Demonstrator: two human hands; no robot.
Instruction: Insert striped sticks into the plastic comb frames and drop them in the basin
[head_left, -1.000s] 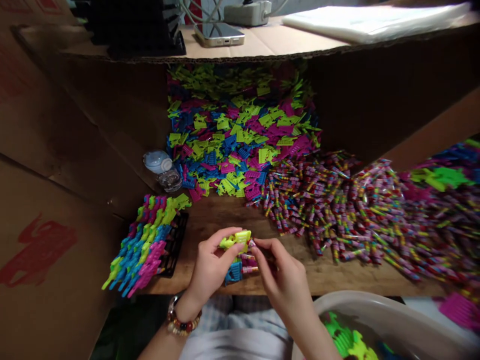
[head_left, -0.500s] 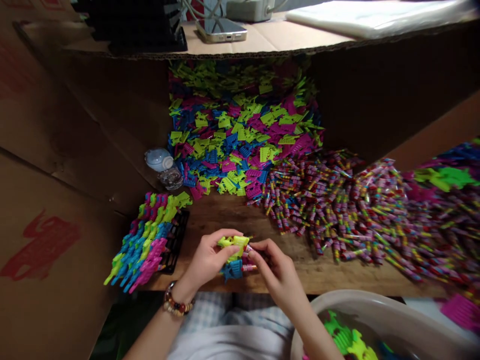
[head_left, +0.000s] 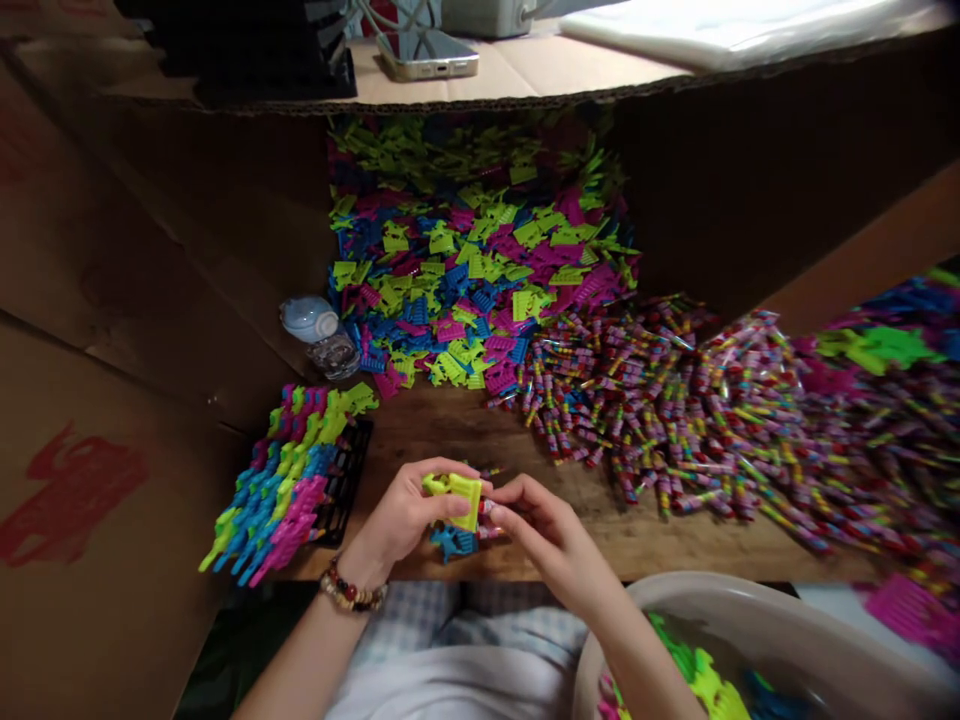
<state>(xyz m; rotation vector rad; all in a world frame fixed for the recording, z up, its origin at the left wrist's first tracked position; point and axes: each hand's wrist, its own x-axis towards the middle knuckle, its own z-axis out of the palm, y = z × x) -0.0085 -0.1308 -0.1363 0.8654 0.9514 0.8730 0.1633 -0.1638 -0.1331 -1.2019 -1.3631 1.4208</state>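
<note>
Near the left end of the front edge of the table [head_left: 420,425], rows of pink, blue and yellow-green plastic figures [head_left: 274,485] rest on a black plastic rack [head_left: 349,490]. To their right, by the front edge, the left hand [head_left: 401,515] holds a bright yellow-green moulded plastic figure [head_left: 469,490] between thumb and fingers; it should be light, fairly stiff and a little slick, its thin parts likeliest to bend, so its broad end seems the surest hold. It looks opaque, irregular on the left, squared on the right. At that squared edge, a slim red-and-white printed stick [head_left: 487,507] looks light and smooth, best pinched around its barrel; the fingers of the right hand [head_left: 551,530] hold it in a narrow pinch, though whether its tip is inside the figure I cannot tell
</note>
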